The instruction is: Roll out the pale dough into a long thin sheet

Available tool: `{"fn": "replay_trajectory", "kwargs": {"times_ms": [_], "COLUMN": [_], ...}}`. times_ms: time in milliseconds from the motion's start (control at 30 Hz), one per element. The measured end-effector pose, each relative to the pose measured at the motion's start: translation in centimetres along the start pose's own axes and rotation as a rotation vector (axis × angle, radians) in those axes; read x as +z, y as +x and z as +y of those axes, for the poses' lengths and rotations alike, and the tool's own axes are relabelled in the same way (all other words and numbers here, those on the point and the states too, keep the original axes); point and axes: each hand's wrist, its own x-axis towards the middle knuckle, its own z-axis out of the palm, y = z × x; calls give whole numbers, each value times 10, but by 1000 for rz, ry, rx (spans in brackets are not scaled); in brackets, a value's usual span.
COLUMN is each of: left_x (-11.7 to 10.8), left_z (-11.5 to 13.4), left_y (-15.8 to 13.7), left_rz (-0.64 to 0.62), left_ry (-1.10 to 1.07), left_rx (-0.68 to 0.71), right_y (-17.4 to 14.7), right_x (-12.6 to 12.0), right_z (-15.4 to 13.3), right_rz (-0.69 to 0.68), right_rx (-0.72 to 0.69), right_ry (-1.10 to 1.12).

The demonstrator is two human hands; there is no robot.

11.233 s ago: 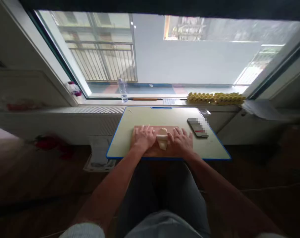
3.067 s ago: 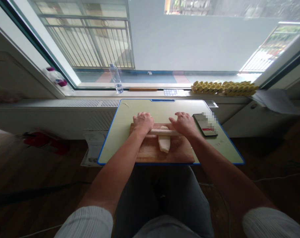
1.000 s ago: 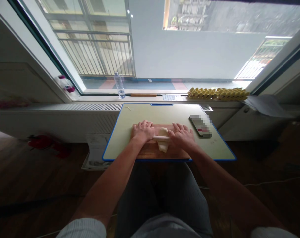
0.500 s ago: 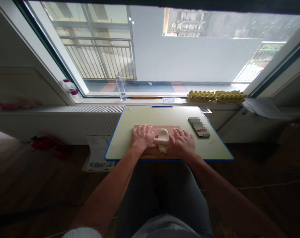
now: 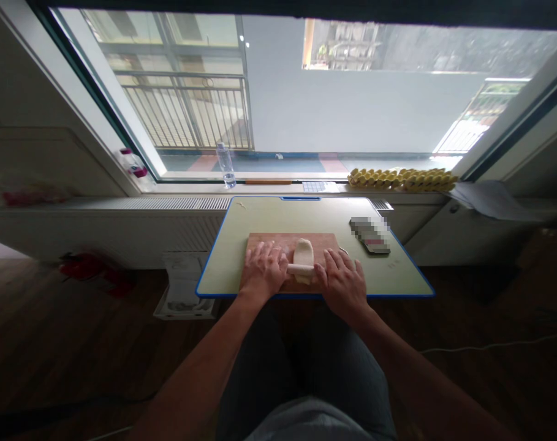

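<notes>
A pale rolling pin [image 5: 299, 269] lies crosswise over a flattened oval of dough [image 5: 303, 251] on a wooden board [image 5: 285, 236]. My left hand [image 5: 265, 266] is closed over the pin's left end, and my right hand [image 5: 342, 274] over its right end. Only the middle of the pin shows between them. Most of the dough stretches beyond the pin, with a short part on the near side. The board rests on a pale green tabletop with a blue rim [image 5: 269, 211].
A phone-like object [image 5: 370, 236], partly pixelated, lies on the tabletop's right. Along the windowsill stand a clear bottle [image 5: 225, 165], a bottle with a purple label [image 5: 135, 166] and yellow egg trays [image 5: 402, 179]. A red fire extinguisher [image 5: 92, 272] is on the floor at left.
Both hands have drawn the rolling pin a little toward me over the dough. More of the dough now shows beyond the pin, and less on the near side.
</notes>
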Motion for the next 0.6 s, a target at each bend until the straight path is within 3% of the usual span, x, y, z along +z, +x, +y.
{"fn": "replay_trajectory", "kwargs": {"times_ms": [600], "left_x": [-2], "left_z": [1], "left_y": [-30], "left_rz": [61], "left_ry": [-31], "left_rx": [30], "right_y": [-47], "right_x": [23], "right_z": [7], "right_rz": [122], "right_rx": [-51], "right_ry": [64]}}
